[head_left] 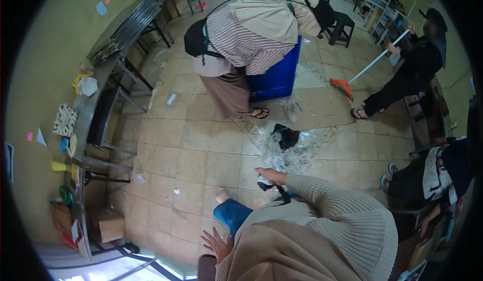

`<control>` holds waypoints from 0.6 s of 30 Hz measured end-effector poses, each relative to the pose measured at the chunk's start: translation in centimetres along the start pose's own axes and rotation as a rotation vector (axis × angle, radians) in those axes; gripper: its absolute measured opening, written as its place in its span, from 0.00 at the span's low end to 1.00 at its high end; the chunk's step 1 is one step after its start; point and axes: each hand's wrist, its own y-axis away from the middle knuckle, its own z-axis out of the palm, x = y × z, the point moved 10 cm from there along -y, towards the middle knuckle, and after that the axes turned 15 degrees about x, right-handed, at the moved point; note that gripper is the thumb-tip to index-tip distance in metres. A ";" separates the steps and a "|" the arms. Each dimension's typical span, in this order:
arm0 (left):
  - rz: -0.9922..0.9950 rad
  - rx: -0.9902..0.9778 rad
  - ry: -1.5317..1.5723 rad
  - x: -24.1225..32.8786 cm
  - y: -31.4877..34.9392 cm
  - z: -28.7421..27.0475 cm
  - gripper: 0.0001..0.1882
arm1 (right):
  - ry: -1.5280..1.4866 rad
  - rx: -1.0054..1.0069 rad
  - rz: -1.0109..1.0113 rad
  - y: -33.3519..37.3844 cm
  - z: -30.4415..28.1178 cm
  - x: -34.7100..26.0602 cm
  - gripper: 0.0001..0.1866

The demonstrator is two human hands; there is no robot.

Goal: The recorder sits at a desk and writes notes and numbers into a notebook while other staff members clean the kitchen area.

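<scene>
The dark-and-white bundle is sitting in your right hand, just above the floor near the middle of the scene; your fingers are curling around it, and its exact nature is staying too small and shadowed to tell. A black strap is running from beside it toward your body. Your left hand is spreading its fingers open at the near left, holding nothing. Just beyond your right hand, a heap of clear plastic is lying on the floor, with a black plastic bag resting on it. Farther off, a person in a striped top is bending over a blue bin. At the far right, a person in black is gripping a long-handled broom whose orange head is touching the floor. Along the left, a metal bench is carrying a patterned box and other small items, and a cardboard box is standing beneath its near end.
</scene>
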 end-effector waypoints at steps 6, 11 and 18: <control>0.219 -0.037 -0.075 -2.5 -12.0 -5.3 0.40 | -0.377 0.085 0.073 -3.3 -0.4 0.3 0.21; 0.063 0.026 0.064 -9.0 -19.6 -10.0 0.35 | -0.384 0.072 0.037 -5.6 5.0 -6.8 0.18; -0.001 -0.180 0.362 -5.3 -28.5 -9.7 0.25 | -0.601 0.044 -0.033 -9.0 9.4 -15.3 0.21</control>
